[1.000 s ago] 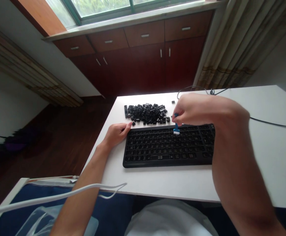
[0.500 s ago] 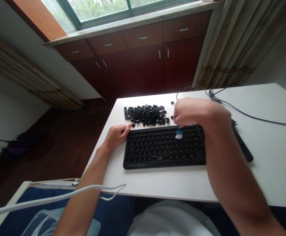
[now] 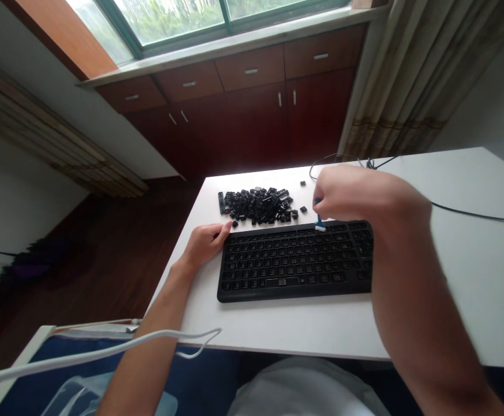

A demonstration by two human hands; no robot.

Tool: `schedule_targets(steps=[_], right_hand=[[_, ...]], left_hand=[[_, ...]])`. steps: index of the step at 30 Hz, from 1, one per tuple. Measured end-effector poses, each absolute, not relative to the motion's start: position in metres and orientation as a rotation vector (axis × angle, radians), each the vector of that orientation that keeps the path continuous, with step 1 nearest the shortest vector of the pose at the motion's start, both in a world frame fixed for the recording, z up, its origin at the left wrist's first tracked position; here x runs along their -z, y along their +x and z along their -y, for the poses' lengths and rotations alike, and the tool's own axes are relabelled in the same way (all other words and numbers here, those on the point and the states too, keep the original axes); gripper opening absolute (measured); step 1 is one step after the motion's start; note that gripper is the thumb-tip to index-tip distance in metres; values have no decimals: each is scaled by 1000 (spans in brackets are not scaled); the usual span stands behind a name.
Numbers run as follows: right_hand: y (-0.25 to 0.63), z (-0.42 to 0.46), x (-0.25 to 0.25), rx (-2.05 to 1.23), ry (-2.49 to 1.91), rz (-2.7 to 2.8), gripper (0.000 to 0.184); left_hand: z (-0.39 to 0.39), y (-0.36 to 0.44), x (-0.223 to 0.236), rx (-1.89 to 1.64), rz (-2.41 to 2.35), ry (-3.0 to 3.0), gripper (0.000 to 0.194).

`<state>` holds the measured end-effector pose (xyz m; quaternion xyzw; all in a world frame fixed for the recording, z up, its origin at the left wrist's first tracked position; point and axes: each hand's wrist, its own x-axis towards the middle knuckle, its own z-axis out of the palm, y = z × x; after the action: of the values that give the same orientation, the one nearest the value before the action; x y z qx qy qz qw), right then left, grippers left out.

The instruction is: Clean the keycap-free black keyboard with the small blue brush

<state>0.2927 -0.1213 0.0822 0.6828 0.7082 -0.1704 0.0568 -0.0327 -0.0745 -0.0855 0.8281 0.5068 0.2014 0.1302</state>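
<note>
A black keyboard (image 3: 277, 260) with its keycaps off lies on the white table, its bare key sockets showing. My left hand (image 3: 208, 240) is closed at its upper left corner, thumb and fingers gripping the edge. Over the upper right part of the keyboard, my right hand (image 3: 336, 193) is closed on a small blue brush (image 3: 320, 224) with white bristles. The bristles point down at the top row of sockets. My right forearm hides the keyboard's right end. Just behind the keyboard is a heap of loose black keycaps (image 3: 258, 205).
A few stray keycaps (image 3: 302, 183) lie right of the heap. A black cable (image 3: 472, 214) runs across the right of the white table (image 3: 277, 323). In front of the table edge hangs a white cord (image 3: 104, 349), above a clear plastic container (image 3: 72, 396). Red-brown cabinets (image 3: 243, 127) stand beyond.
My right hand has moved the brush slightly right and up, from the middle rows to the keyboard's top edge. My left hand stays at the corner.
</note>
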Motion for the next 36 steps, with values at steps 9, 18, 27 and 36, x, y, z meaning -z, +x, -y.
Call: schedule_targets(steps=[9, 18, 27, 36], right_hand=[[290, 130, -87, 347, 2159, -2083, 11], [289, 130, -89, 339, 2215, -2018, 16], [293, 129, -89, 398, 2195, -1975, 19], [294, 123, -82, 440, 2158, -2046, 15]], left_hand=[[75, -32, 85, -588, -1470, 2402, 47], [74, -32, 85, -585, -1470, 2419, 46], [75, -33, 86, -584, -1473, 2442, 47], [75, -32, 85, -608, -1479, 2434, 48]])
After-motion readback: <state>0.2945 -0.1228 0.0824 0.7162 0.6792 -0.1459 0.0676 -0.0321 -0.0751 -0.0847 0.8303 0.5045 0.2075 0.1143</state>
